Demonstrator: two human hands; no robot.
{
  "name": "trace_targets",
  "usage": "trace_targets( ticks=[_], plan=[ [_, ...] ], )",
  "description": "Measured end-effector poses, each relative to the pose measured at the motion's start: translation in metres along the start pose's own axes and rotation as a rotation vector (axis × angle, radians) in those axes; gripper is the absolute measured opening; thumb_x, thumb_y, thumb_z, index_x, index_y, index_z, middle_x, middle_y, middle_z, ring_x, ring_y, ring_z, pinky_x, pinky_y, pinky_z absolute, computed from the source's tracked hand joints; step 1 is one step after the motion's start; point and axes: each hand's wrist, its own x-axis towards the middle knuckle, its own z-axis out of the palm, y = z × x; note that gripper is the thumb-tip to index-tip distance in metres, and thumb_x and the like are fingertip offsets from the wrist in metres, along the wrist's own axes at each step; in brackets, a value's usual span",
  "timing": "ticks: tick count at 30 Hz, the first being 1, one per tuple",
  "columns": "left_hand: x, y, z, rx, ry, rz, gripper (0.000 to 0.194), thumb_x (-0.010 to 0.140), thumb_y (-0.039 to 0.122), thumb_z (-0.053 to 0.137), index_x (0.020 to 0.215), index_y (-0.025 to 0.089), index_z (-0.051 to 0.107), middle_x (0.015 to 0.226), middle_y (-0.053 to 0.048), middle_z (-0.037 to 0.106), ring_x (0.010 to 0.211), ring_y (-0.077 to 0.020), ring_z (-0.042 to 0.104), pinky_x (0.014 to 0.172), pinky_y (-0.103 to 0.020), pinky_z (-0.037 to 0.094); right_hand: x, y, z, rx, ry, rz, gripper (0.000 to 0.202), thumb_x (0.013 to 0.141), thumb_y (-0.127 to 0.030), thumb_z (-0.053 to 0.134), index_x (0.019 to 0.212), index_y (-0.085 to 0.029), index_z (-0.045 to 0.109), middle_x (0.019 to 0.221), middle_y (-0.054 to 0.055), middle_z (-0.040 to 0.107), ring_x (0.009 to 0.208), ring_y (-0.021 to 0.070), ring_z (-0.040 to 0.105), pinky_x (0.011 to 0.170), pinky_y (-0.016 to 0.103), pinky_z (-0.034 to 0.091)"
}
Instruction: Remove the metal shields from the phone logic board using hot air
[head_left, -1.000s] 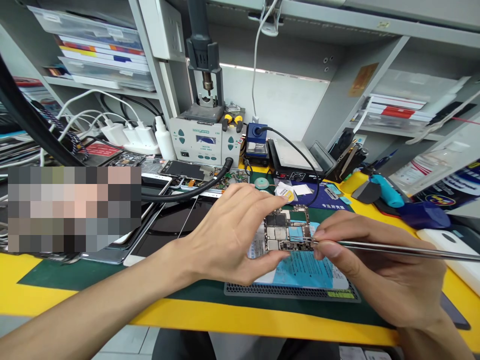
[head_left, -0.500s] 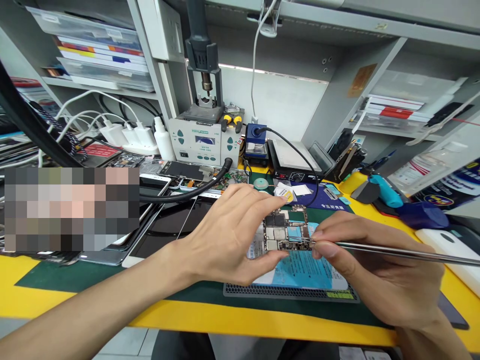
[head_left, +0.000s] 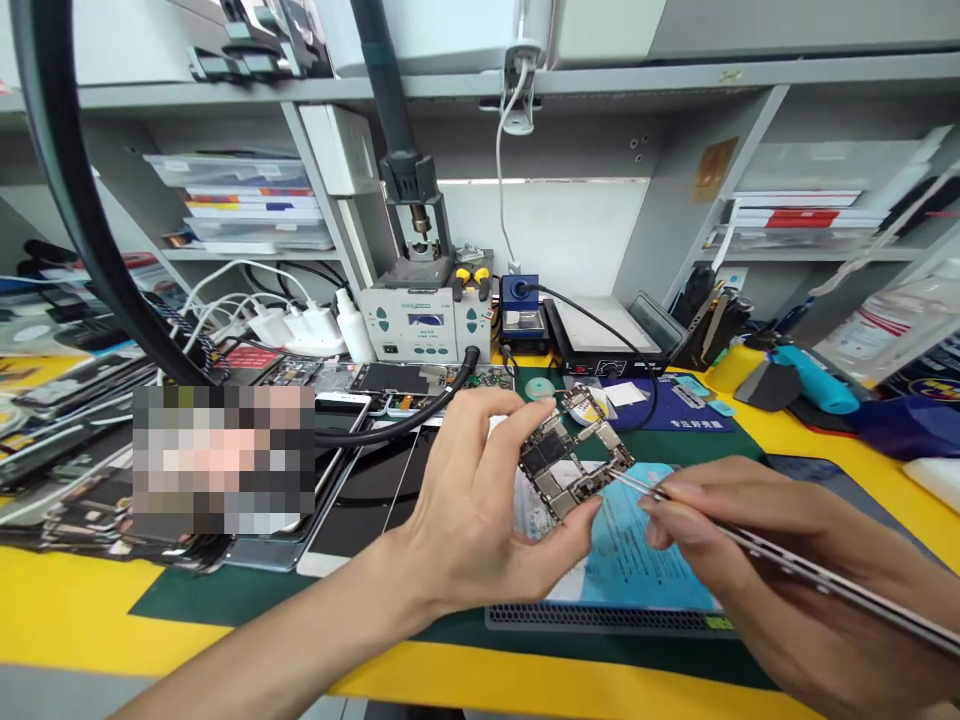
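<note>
Between the thumb and fingers of my left hand (head_left: 487, 500) is a phone logic board (head_left: 559, 465), gripped by its edges and tilted. It has dark and silver chips and shields, with an open gap on its upper right part. My right hand (head_left: 780, 570) is closed round a pair of metal tweezers (head_left: 750, 540). Their tips meet the board's right edge, though I cannot tell if they grip any part of it. Below the board lies a blue and white printed packet (head_left: 637, 550) on a dark perforated pad (head_left: 600, 618).
At the back stand a hot air station (head_left: 427, 325), a small blue soldering unit (head_left: 519, 305) and a flat heating plate (head_left: 600, 335). Phone parts (head_left: 97, 500) pile up at the left, beside a blurred patch. A black hose (head_left: 405, 432) crosses behind my left hand. Bottles (head_left: 870, 320) stand at the right.
The board has turned and tilted in my left hand. My right hand has moved slightly right and down, and the tweezers slope more steeply. The camera view has shifted, showing more shelf above.
</note>
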Motion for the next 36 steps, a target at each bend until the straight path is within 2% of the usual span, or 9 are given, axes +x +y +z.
trace_targets(
  ticks=[3,7,11,15,19,23,27,30,36],
  plan=[
    [-0.001,0.0035,0.0019,-0.004,0.02,-0.021,0.058,0.076,0.029,0.079,0.12,-0.002,0.056,0.107,-0.017,0.054,0.106,-0.0267,0.053,0.089,-0.043,0.053,0.0019,-0.0025,0.0062,0.023,-0.004,-0.054,0.023,0.08,-0.006,0.073,0.094,-0.023,0.072,0.079,-0.001,0.081,0.07,0.0145,0.079,0.072,0.017,0.064],
    [-0.0007,0.0046,0.0038,0.012,0.033,-0.049,0.058,0.075,0.029,0.08,0.12,0.003,0.055,0.106,-0.015,0.053,0.106,-0.0261,0.054,0.088,-0.042,0.053,0.0044,-0.0044,0.0073,-0.049,0.001,-0.131,0.019,0.079,-0.007,0.075,0.09,-0.022,0.071,0.076,-0.001,0.082,0.069,0.0156,0.08,0.074,0.015,0.064],
    [0.0007,0.0036,0.0046,0.033,0.056,-0.045,0.057,0.074,0.028,0.08,0.119,0.005,0.054,0.104,-0.015,0.055,0.103,-0.0263,0.054,0.085,-0.043,0.054,0.0023,-0.0037,0.0045,-0.066,-0.02,-0.12,0.016,0.081,-0.01,0.075,0.09,-0.023,0.07,0.076,-0.001,0.081,0.068,0.0141,0.079,0.074,0.015,0.063],
    [0.0005,0.0037,0.004,0.037,0.061,-0.04,0.057,0.074,0.029,0.08,0.118,0.006,0.054,0.103,-0.014,0.054,0.101,-0.0262,0.054,0.084,-0.043,0.054,0.0012,-0.0035,0.0045,-0.091,-0.026,-0.121,0.014,0.082,-0.012,0.074,0.089,-0.024,0.069,0.075,-0.001,0.081,0.066,0.0154,0.079,0.068,0.018,0.064],
    [-0.0008,0.0042,0.0029,0.039,0.062,-0.037,0.057,0.073,0.029,0.08,0.118,0.008,0.053,0.103,-0.014,0.053,0.101,-0.0262,0.054,0.084,-0.044,0.054,0.0038,-0.0045,0.0067,-0.065,-0.038,-0.116,0.017,0.081,-0.01,0.074,0.09,-0.024,0.069,0.075,-0.001,0.081,0.067,0.0162,0.08,0.07,0.018,0.065],
    [-0.0007,0.0032,0.0038,0.034,0.062,-0.042,0.057,0.073,0.03,0.08,0.118,0.008,0.053,0.104,-0.014,0.053,0.102,-0.0266,0.054,0.085,-0.044,0.054,0.0063,-0.0053,0.0082,-0.065,-0.036,-0.103,0.017,0.081,-0.01,0.072,0.089,-0.024,0.069,0.075,-0.001,0.081,0.064,0.0163,0.079,0.065,0.018,0.065],
    [0.0004,0.0026,0.0053,0.033,0.063,-0.034,0.057,0.072,0.029,0.081,0.117,0.006,0.053,0.103,-0.014,0.053,0.102,-0.0266,0.054,0.085,-0.044,0.054,0.0057,-0.0051,0.0076,-0.076,-0.049,-0.108,0.014,0.081,-0.009,0.072,0.086,-0.022,0.068,0.075,-0.001,0.081,0.067,0.0133,0.079,0.07,0.013,0.062],
    [0.0003,0.0034,0.005,0.034,0.064,-0.034,0.056,0.072,0.028,0.081,0.116,0.005,0.053,0.102,-0.014,0.053,0.101,-0.0265,0.054,0.084,-0.045,0.054,0.0043,-0.0048,0.007,-0.069,-0.053,-0.098,0.014,0.082,-0.01,0.072,0.088,-0.022,0.068,0.075,-0.001,0.081,0.067,0.0133,0.079,0.07,0.015,0.062],
    [-0.001,0.0043,0.0036,0.038,0.07,-0.04,0.057,0.073,0.03,0.08,0.118,0.011,0.051,0.102,-0.012,0.052,0.099,-0.0261,0.054,0.081,-0.045,0.055,0.0039,-0.0052,0.0077,-0.073,-0.039,-0.114,0.015,0.082,-0.009,0.071,0.088,-0.022,0.068,0.073,0.0,0.081,0.065,0.0161,0.079,0.065,0.018,0.064]
  ],
)
